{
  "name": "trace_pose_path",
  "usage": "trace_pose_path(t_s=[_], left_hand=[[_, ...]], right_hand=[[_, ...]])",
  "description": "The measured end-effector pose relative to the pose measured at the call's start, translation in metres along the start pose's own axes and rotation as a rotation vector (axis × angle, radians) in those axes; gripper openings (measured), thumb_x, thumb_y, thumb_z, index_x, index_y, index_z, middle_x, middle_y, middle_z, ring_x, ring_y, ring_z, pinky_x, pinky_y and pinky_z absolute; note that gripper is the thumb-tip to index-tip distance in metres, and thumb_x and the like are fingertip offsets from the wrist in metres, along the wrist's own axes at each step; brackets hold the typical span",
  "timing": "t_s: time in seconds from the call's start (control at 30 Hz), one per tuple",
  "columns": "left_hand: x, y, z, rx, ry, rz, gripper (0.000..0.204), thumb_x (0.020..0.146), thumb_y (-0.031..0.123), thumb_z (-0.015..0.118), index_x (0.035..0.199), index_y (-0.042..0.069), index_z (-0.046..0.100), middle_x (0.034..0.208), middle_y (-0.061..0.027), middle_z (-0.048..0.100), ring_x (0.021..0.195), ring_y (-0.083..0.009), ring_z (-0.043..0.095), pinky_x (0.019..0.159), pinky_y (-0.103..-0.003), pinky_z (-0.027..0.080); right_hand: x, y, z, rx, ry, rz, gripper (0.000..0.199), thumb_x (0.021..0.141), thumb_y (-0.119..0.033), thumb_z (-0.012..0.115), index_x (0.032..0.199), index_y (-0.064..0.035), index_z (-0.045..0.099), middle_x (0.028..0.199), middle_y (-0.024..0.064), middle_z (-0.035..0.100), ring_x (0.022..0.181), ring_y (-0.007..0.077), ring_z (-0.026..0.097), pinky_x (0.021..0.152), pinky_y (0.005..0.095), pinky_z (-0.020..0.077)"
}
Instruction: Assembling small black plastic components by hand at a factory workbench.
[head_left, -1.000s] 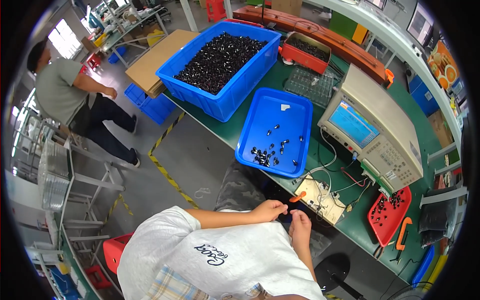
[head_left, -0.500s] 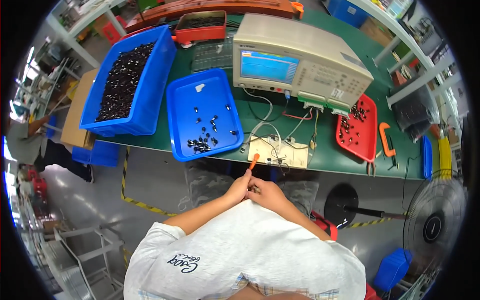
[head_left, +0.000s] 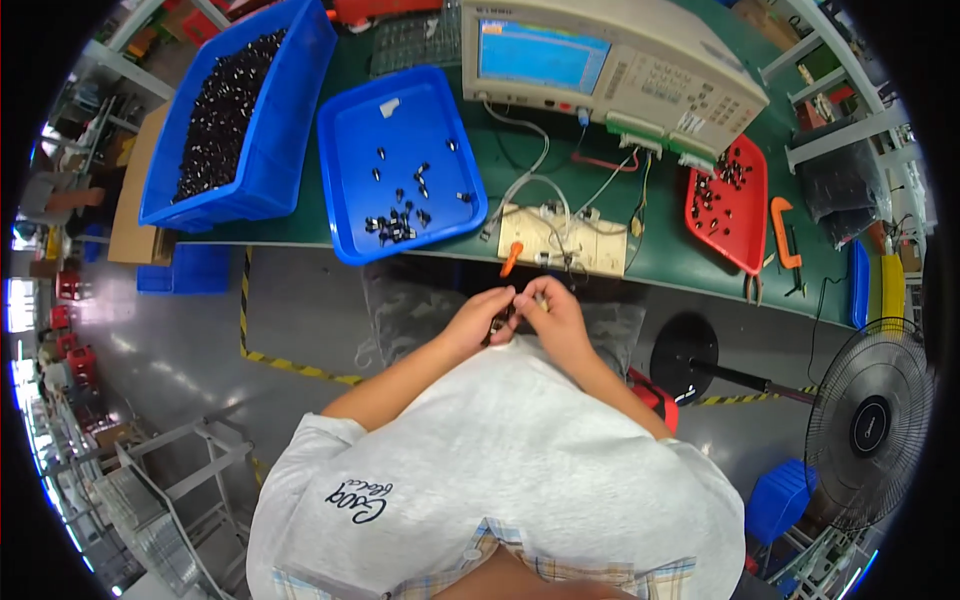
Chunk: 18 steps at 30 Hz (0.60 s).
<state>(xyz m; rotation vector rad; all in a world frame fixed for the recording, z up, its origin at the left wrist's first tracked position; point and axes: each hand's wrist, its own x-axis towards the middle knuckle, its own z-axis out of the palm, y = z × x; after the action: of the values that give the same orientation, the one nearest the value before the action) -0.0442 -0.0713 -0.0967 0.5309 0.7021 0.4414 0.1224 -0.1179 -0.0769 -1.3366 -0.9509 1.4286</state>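
Note:
My left hand (head_left: 480, 320) and my right hand (head_left: 558, 318) meet in front of my shirt, just off the table's near edge. Small dark components (head_left: 497, 323) show in the curled fingers of my left hand. The fingertips of my right hand are pinched together against the left fingers; what they grip is too small to make out. Beyond the hands, a pale board (head_left: 590, 250) with wires and clips lies at the table edge, an orange-handled tool (head_left: 512, 258) at its near left corner. Left of it, a blue tray (head_left: 345, 190) holds several loose black components (head_left: 395, 226).
A beige bench meter (head_left: 640, 75) with a lit screen stands behind the board. At left is a deep blue bin (head_left: 275, 175) full of black components. A red tray (head_left: 757, 190), an orange clamp (head_left: 780, 230) and pliers (head_left: 753, 287) lie at right. A fan (head_left: 868, 425) stands right.
My view has tilted, so the table sits higher in the picture. My hands have parted slightly, my right fingers now pinching above the left ones, and dark components show in my left hand.

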Motion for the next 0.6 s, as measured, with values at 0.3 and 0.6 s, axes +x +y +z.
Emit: trace_pose_path(t_s=[0.3, 0.6], left_hand=[[-0.008, 0.008, 0.004, -0.175, -0.104, -0.065, 0.025, 0.104, 0.029, 0.052, 0.097, 0.005, 0.057, 0.073, -0.0016, 0.053, 0.046, -0.0069, 0.038, 0.044, -0.023, 0.031], [-0.004, 0.007, 0.0, -0.242, -0.063, -0.117, 0.02, 0.101, 0.026, 0.056, 0.098, 0.007, 0.06, 0.073, -0.0004, 0.053, 0.047, -0.0067, 0.037, 0.042, -0.023, 0.029]], right_hand=[[-0.001, -0.015, -0.005, 0.266, -0.009, 0.187, 0.012, 0.099, -0.018, 0.061, 0.098, -0.0061, 0.059, 0.076, -0.0032, 0.059, 0.057, 0.0011, 0.048, 0.05, 0.0178, 0.0341], [-0.008, -0.03, -0.009, 0.335, -0.039, 0.299, 0.026, 0.097, -0.014, 0.05, 0.121, -0.0045, 0.052, 0.069, -0.0014, 0.05, 0.047, 0.0044, 0.034, 0.043, 0.0208, 0.0264]])
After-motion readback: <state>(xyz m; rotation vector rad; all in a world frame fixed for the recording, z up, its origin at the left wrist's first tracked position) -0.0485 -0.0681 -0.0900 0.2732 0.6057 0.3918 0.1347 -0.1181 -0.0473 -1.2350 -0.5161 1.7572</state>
